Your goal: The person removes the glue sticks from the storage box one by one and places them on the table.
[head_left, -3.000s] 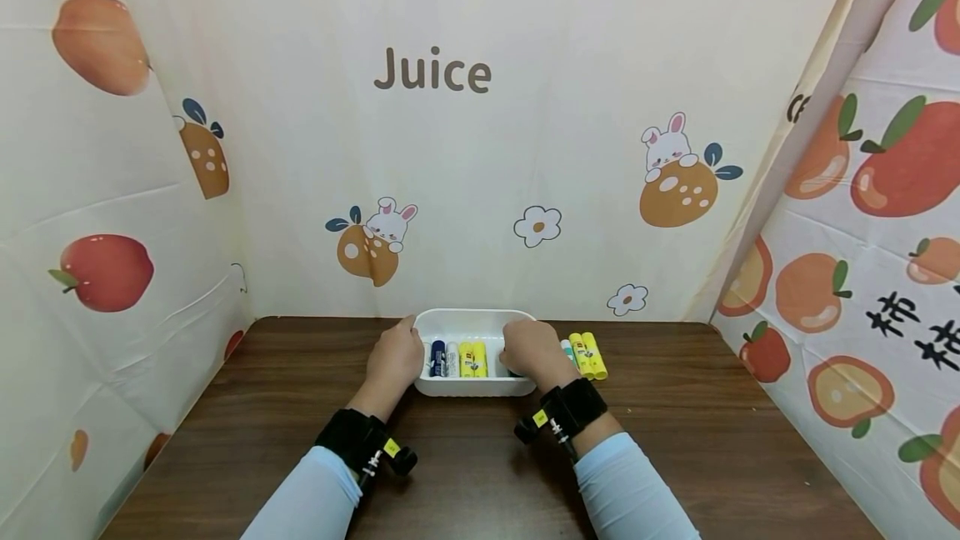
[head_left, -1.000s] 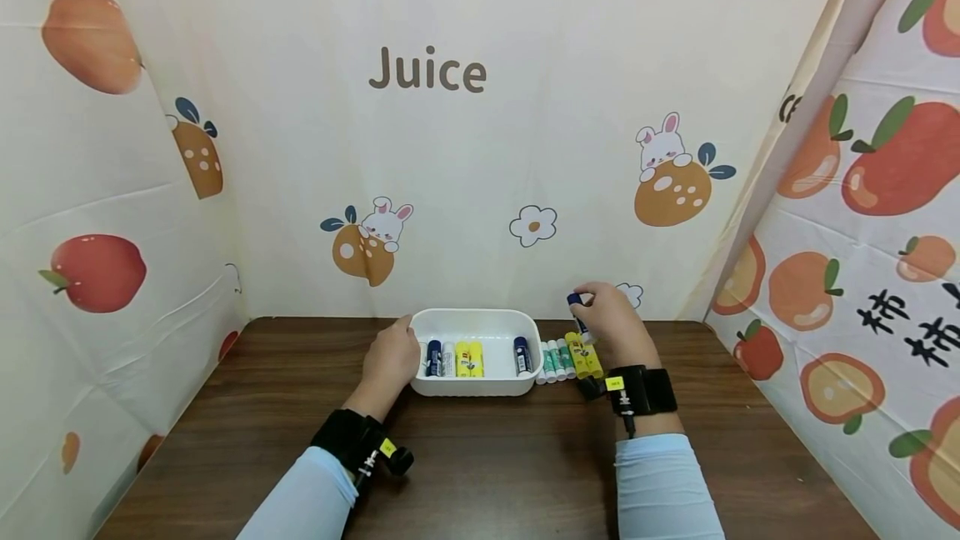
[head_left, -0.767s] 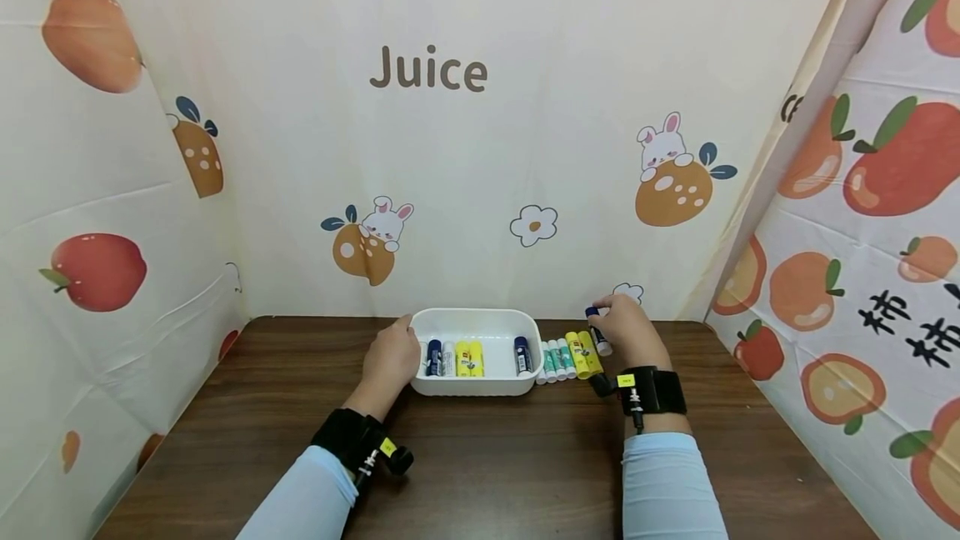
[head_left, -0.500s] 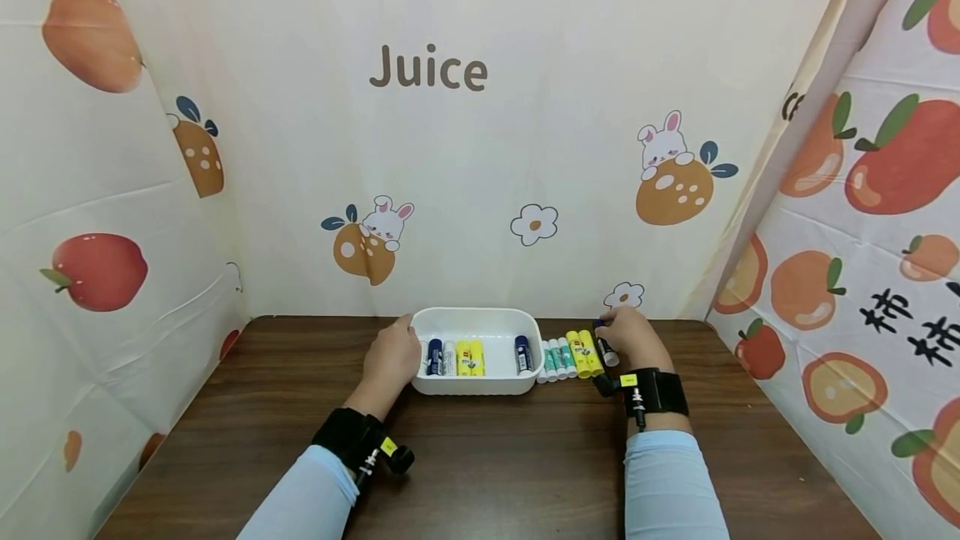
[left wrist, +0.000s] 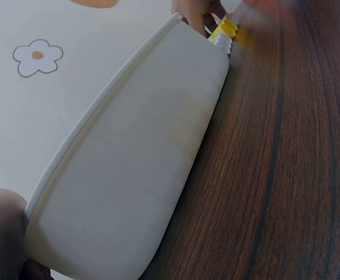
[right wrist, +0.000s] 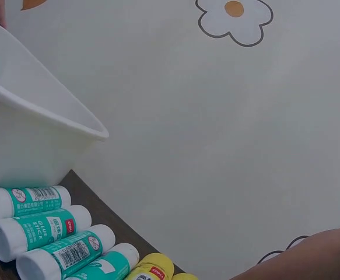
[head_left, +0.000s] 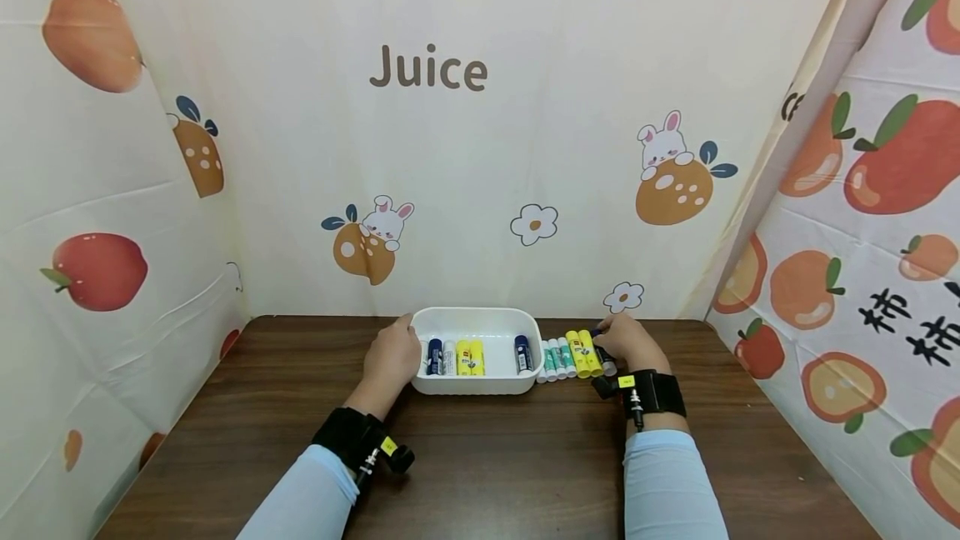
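My left hand (head_left: 393,352) grips the left end of a white plastic bin (head_left: 476,387); in the left wrist view, that hand (left wrist: 2,230) is at the bin's near end. My right hand (head_left: 633,343) holds a navy-capped glue stick (head_left: 607,363) low at the right end of a row on the table, its fingers hiding much of it. Beside it lie two yellow glue sticks (head_left: 583,353), then several green-and-white glue sticks (right wrist: 50,230) against the bin. Inside the bin are a navy glue stick (head_left: 434,357), a whitish one (head_left: 449,358), yellow ones (head_left: 470,357) and another navy one (head_left: 522,355).
The brown wooden table (head_left: 480,465) meets a printed cloth backdrop (head_left: 465,157) just behind the bin and the row. Another printed cloth (head_left: 847,290) hangs along the right side.
My right hand came out of the bin with the navy glue stick, carried it right over the yellow ones, and lowered it beside them. My left hand stays on the bin.
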Available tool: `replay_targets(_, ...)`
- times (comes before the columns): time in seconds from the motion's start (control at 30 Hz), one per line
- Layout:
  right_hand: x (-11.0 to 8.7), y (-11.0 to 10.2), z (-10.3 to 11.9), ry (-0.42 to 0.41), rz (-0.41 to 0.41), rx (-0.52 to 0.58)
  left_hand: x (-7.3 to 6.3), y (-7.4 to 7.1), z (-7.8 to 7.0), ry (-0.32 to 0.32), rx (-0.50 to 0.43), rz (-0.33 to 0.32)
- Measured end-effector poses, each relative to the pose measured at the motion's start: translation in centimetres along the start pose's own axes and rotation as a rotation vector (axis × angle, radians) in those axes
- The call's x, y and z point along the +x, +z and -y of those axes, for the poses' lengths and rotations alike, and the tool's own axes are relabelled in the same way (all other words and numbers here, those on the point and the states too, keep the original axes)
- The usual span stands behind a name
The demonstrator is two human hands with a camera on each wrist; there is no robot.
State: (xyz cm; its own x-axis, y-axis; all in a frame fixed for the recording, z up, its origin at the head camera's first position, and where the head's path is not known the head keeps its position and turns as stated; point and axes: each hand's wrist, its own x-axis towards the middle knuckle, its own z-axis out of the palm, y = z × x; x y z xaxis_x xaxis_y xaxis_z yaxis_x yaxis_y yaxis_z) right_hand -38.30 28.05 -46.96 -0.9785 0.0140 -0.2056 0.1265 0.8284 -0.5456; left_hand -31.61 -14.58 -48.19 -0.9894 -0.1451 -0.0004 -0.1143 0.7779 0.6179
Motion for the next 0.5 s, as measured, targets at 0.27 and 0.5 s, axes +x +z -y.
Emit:
replay_targets(0.27, -0.21, 0.12, 0.12, -0.002, -0.003, -0.012, -0.12, -0.05, -0.03, 0.004, -0.009, -0.012)
replay_targets(0.5, -0.43, -0.23, 0.20, -0.010, -0.001, -0.034, -0.10, 0.01, 0.04, 0.002, -0.018, -0.010)
